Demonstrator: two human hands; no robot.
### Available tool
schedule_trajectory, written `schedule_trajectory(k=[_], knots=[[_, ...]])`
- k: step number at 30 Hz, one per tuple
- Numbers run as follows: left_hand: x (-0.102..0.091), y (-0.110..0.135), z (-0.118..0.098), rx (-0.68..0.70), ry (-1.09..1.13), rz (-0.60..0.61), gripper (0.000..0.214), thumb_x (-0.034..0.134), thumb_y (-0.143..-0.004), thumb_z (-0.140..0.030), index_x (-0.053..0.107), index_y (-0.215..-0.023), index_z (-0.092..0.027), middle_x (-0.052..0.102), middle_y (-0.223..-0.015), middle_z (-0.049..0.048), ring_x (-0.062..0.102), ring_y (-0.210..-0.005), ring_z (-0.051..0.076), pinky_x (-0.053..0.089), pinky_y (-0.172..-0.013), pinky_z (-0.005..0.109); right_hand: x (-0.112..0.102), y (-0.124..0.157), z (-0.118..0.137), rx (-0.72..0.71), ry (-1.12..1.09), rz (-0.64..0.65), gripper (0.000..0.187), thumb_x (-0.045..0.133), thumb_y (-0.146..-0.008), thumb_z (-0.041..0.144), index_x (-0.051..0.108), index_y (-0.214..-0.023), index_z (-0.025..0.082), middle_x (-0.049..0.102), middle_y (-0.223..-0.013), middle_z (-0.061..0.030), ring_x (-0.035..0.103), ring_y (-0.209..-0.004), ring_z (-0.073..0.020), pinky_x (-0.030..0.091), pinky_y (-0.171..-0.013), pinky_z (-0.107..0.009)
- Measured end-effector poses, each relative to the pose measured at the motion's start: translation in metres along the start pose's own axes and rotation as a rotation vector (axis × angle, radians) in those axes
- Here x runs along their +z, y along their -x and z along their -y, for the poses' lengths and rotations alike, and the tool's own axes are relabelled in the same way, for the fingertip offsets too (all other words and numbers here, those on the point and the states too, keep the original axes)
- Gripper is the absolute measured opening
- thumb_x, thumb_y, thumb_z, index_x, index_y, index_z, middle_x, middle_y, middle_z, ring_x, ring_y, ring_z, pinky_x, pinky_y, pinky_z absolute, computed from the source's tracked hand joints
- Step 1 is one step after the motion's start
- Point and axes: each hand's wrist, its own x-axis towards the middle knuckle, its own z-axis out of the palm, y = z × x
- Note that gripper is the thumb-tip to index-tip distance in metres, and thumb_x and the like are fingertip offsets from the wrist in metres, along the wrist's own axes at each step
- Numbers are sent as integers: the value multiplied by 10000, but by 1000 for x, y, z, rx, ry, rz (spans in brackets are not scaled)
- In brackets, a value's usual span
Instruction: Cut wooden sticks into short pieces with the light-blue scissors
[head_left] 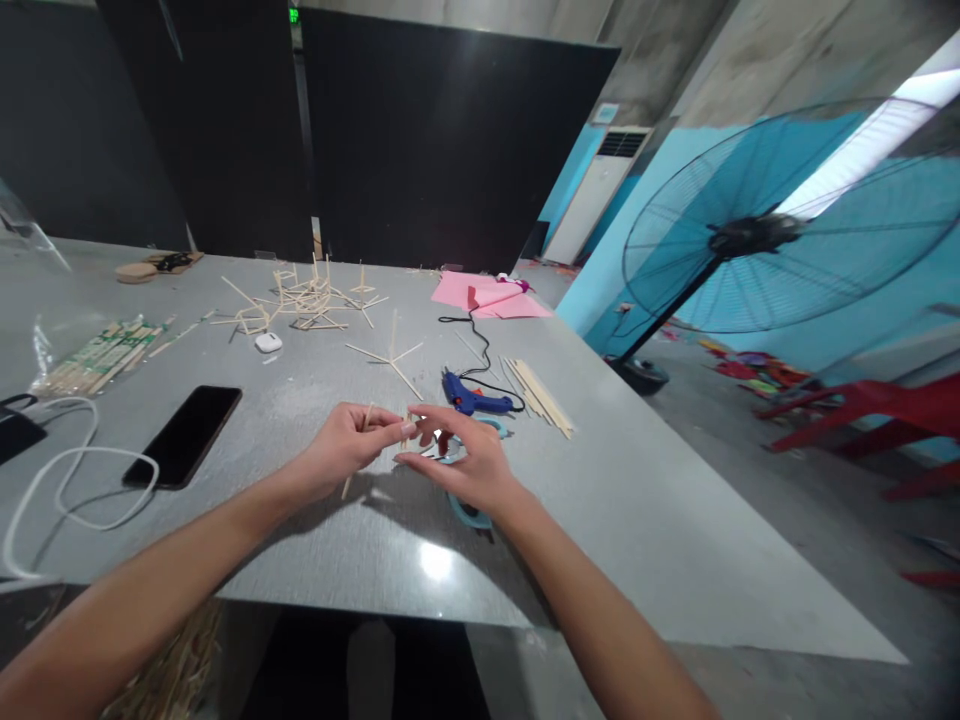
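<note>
Left hand (pixel 358 440) pinching thin pale wooden sticks (pixel 406 441) above glossy grey tabletop (pixel 637 540). Right hand (pixel 461 455): thumb, forefinger spread about sticks, contact unclear. Advice: steady left pinch, light pressure, ends square.

A grey table (pixel 675 540) offers its widest bare stretch on the right, from the near edge up past the loose sticks (pixel 544 397). A narrower open lane runs between the phone (pixel 187 435) on the left and the left hand (pixel 349 440). Just beyond the right hand (pixel 472 460), a blue glue gun (pixel 476 398) and its looping cord (pixel 487 352) block the way; light-blue-handled pliers (pixel 469 514) lie beneath that hand. Far left of centre, spiky stick frames (pixel 307 300) stand up before a black panel (pixel 450 140).
</note>
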Motion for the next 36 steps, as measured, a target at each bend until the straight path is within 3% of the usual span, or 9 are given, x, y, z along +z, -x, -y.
schedule_trajectory(k=[6,10,16,21,25,27,30,33,36], knots=[[-2,-2,5,-19,-15,18,447,801,-859,-604,769,-770,-167,352,-507,-66,233,-509,84,142,-514,284,1,0,-3,-80,49,-24,437,802,-987,365,680,-1388,244,803,-940,-45,726,-756,-181,583,-633,-295],[-2,-3,4,-29,-26,26,456,800,-855,-598,783,-817,-144,353,-508,-69,227,-506,80,131,-508,278,0,-2,-2,-107,56,-13,464,811,-984,430,680,-1381,230,793,-928,-45,723,-752,-178,578,-628,-285],[-4,-7,10,-52,-3,44,453,825,-833,-589,747,-777,-147,338,-516,-73,221,-507,74,131,-495,267,3,-1,-9,-83,90,5,385,760,-1010,452,711,-1316,224,776,-849,-33,701,-714,-176,590,-671,-302],[-10,-14,16,-159,74,105,522,850,-806,-645,663,-739,-162,289,-546,-93,180,-503,62,123,-471,243,3,-3,-19,-34,88,20,401,759,-995,480,730,-1290,209,736,-743,11,623,-601,-135,540,-644,-270],[-21,-24,22,-243,203,65,590,846,-819,-650,746,-1111,-147,240,-607,-122,150,-507,55,112,-462,203,-42,-15,-36,110,97,-164,491,803,-925,570,749,-1253,209,678,-667,33,573,-566,-135,491,-593,-264],[-26,-29,28,-272,244,50,668,830,-842,-627,717,-1278,-133,249,-612,-127,142,-500,50,97,-455,188,-82,-21,-52,208,132,-295,564,843,-856,611,752,-1216,187,640,-633,41,542,-558,-139,476,-596,-274],[-32,-37,40,-321,293,32,683,848,-831,-584,700,-1301,-111,263,-614,-129,145,-492,41,85,-445,171,-147,-22,-82,341,236,-363,669,852,-769,678,772,-1138,125,565,-576,49,455,-532,-133,415,-569,-282],[-38,-42,49,-359,323,15,693,891,-782,-553,697,-1274,-104,268,-619,-130,148,-496,38,72,-437,168,-196,-10,-104,447,419,-216,709,820,-747,720,801,-1064,86,539,-525,36,424,-522,-135,365,-569,-296],[-41,-45,52,-370,337,20,714,914,-752,-540,693,-1277,-109,267,-626,-131,146,-505,38,73,-440,168,-207,11,-103,504,502,-37,709,802,-769,718,814,-1073,78,561,-527,22,444,-521,-139,358,-574,-298]])
